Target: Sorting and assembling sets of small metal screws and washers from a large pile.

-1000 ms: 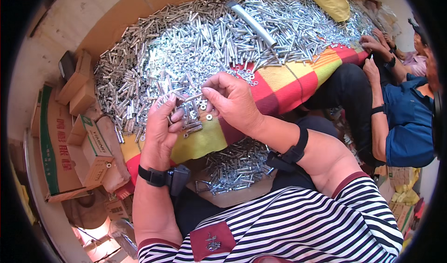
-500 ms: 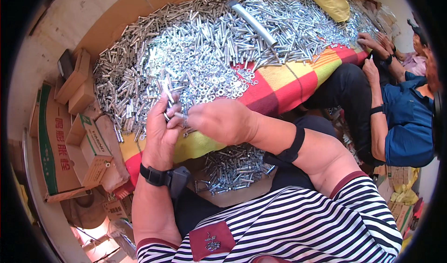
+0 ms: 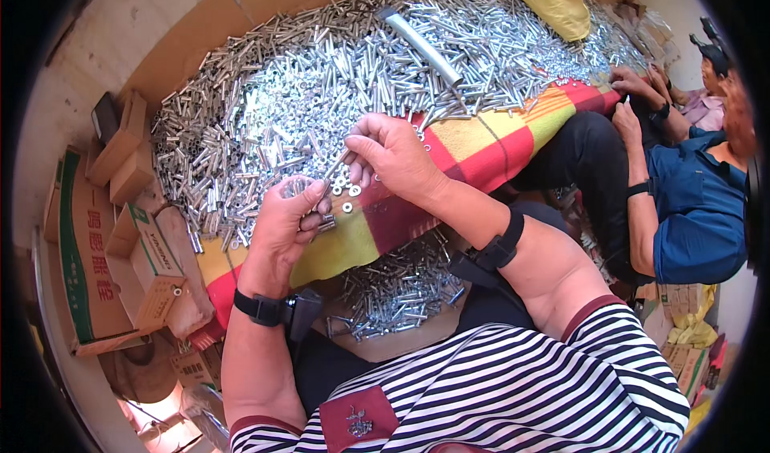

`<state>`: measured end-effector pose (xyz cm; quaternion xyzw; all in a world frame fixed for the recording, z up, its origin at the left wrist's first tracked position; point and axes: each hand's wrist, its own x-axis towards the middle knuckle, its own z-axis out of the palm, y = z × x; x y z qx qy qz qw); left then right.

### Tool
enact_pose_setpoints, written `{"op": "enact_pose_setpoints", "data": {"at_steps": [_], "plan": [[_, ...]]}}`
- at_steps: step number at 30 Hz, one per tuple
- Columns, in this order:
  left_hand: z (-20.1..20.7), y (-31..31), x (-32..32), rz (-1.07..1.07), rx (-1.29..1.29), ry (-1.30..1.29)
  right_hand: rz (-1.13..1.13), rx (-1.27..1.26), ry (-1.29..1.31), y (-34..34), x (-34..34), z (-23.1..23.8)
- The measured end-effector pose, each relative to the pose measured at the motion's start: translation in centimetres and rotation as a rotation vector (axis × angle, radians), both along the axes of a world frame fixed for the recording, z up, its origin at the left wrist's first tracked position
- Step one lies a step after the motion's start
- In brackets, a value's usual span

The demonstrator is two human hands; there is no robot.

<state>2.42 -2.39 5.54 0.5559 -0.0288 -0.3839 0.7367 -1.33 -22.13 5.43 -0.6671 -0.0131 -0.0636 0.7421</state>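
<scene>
Silver metal slim rod-shaped piece [image 3: 338, 166] sits between the two bare hands, just left of frame centre; long axis diagonal, lower end aimed at lower left, upper end at upper right. Can't tell which end is the head, too small. Left hand [image 3: 281, 217]: fingers curled, thumb and forefinger pinching the lower end; more bits of silver metal show at those fingers, count unclear. Right hand [image 3: 395, 158]: thumb and forefinger closed on the upper end, other fingers bent under, partly hidden. Flat pale metal ring washers [image 3: 347, 207] lie just below the right fingertips, on a red, yellow and maroon checked cloth [image 3: 489, 144] that runs up toward the upper right. Big heap of silver metal rods and rings [image 3: 321, 76] fills top centre, its pieces pointing every way. Long grey metal half-round bar [image 3: 421, 48] lies on it, upper left to lower right. Second heap of silver bolts [image 3: 401, 292] at lower centre, below the cloth edge. Brown cardboard box with green band [image 3: 104, 292] at left of frame.
</scene>
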Motion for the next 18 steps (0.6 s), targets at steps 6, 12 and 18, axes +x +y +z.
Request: {"op": "enact_pose_setpoints", "data": {"at_steps": [6, 12, 18], "plan": [[-0.4, 0.8, 0.5, 0.002, -0.012, 0.057, 0.061, -0.022, 0.035, -0.4, -0.2, 0.4], [-0.5, 0.9, 0.6, -0.071, -0.117, 0.157, 0.089, 0.193, 0.213, -0.1, 0.2, -1.4], [-1.0, 0.8, 0.9, 0.053, 0.024, 0.165, 0.132, 0.027, 0.079, 0.8, -0.9, -0.1]]}}
